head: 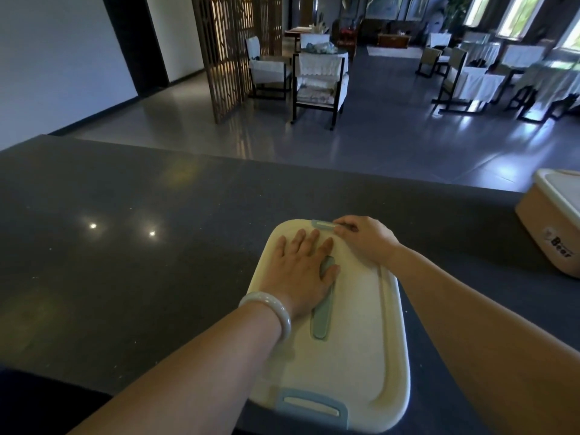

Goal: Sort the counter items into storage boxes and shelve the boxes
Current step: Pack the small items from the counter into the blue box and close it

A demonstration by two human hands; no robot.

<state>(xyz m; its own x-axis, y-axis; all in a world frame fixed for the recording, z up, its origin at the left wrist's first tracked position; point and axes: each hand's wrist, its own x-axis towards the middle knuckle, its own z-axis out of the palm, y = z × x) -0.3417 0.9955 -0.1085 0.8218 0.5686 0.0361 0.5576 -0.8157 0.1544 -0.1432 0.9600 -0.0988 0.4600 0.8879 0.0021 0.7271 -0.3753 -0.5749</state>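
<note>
A storage box with a cream lid [354, 337] stands on the dark counter [125, 246] right in front of me. The lid has a grey-green handle [323, 312] down its middle and a blue latch at each end. My left hand [301, 271] lies flat on the lid, fingers straight, its thumb over the handle's far end. My right hand [364, 238] is at the far edge, its fingertips curled on the far latch [323, 225]. The near latch [314, 403] sits at the bottom edge. What is inside the box is hidden.
A second box [552, 227], tan with a cream lid and the word "Bear" on its side, stands at the counter's right end. Beyond the counter are a tiled floor, a wooden lattice screen [232, 54] and chairs with white covers [320, 80].
</note>
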